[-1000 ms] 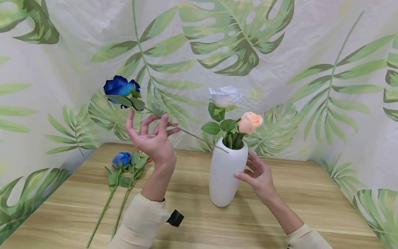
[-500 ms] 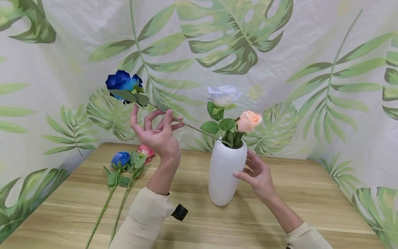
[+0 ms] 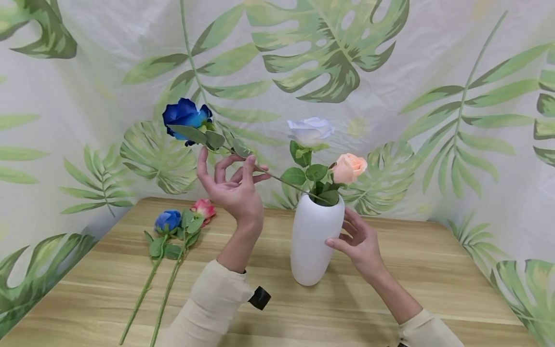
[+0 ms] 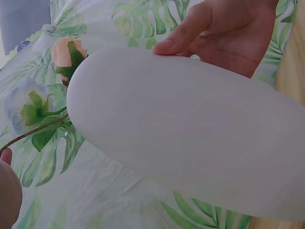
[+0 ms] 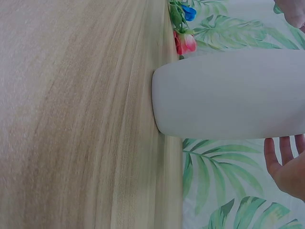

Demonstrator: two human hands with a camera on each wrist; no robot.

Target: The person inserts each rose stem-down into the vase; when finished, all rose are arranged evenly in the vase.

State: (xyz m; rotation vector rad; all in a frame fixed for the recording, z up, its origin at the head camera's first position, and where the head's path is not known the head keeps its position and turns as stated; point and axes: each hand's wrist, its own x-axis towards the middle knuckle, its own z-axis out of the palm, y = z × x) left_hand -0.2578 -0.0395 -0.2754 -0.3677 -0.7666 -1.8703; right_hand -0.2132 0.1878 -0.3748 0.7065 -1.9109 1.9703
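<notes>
My left hand (image 3: pixel 234 185) pinches the thin stem of a dark blue rose (image 3: pixel 185 115) between thumb and fingers, held up to the left of a white vase (image 3: pixel 315 241). The stem slants down to the right, and its lower end sits in the vase mouth among the leaves. A white rose (image 3: pixel 310 131) and a peach rose (image 3: pixel 350 167) stand in the vase. My right hand (image 3: pixel 357 241) rests against the vase's right side with relaxed fingers. In the left wrist view a fingertip of the right hand (image 4: pixel 181 43) touches the vase (image 4: pixel 190 133).
A smaller blue rose (image 3: pixel 168 220) and a pink rose (image 3: pixel 204 208) lie with long stems on the wooden table (image 3: pixel 433 279) at the left. A leaf-print cloth backdrop (image 3: pixel 433 72) hangs close behind and beside the table.
My left hand has carried the blue rose to the right and a little up. The stem's tip went from the vase's front into its mouth. The right hand stayed on the vase.
</notes>
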